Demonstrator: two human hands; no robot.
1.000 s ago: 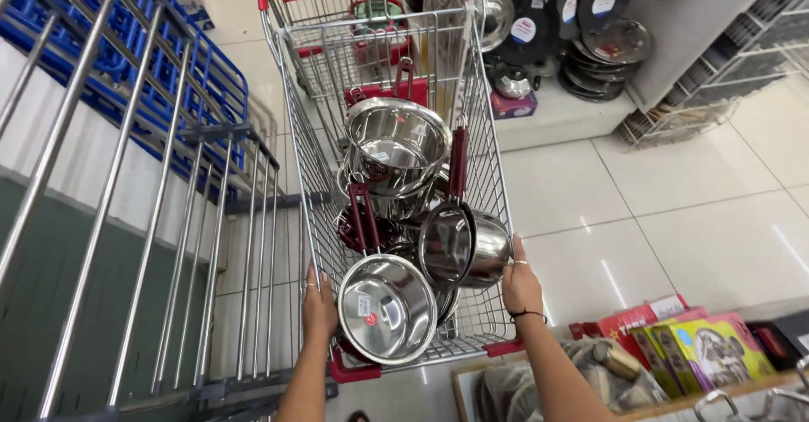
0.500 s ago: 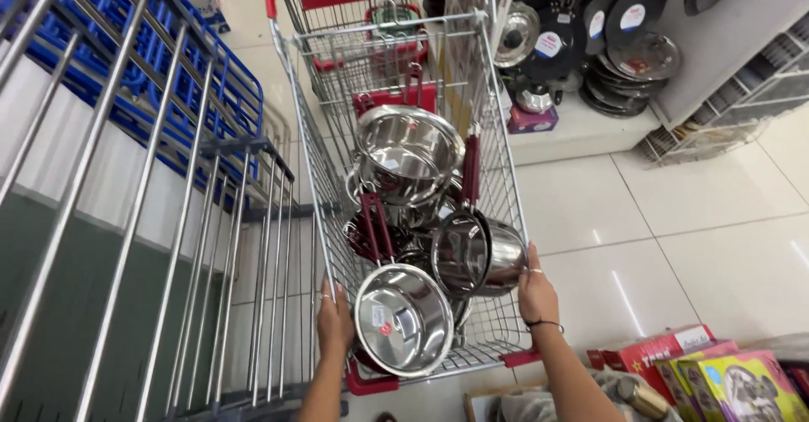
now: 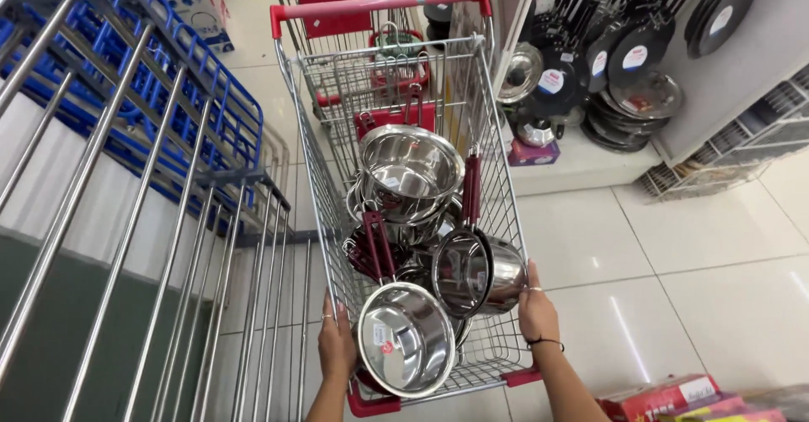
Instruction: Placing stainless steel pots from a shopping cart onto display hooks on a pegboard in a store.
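Wire cart (image 3: 493, 148) has rolled forward. Left hand (image 3: 337, 348) at 7 o'clock, right hand (image 3: 536, 311) at 4 o'clock, fingers curled on its near-end wires; steel saucepans (image 3: 406, 350) stay heaped inside.

My left hand (image 3: 338, 346) comes up from the bottom edge on a bare forearm, palm turned inward and fingers pointing up, curled lightly round what they press against; a ring shows on one finger. My right hand (image 3: 536, 308) sits a little higher and well apart from the left, also raised from a bare forearm that slants in from the lower right. Its palm faces inward too, thumb side toward me, fingers wrapped forward in a grip, with a ring on one finger and a thin dark band round the wrist. Both wrists are nearly straight, both arms reaching forward and roughly level.
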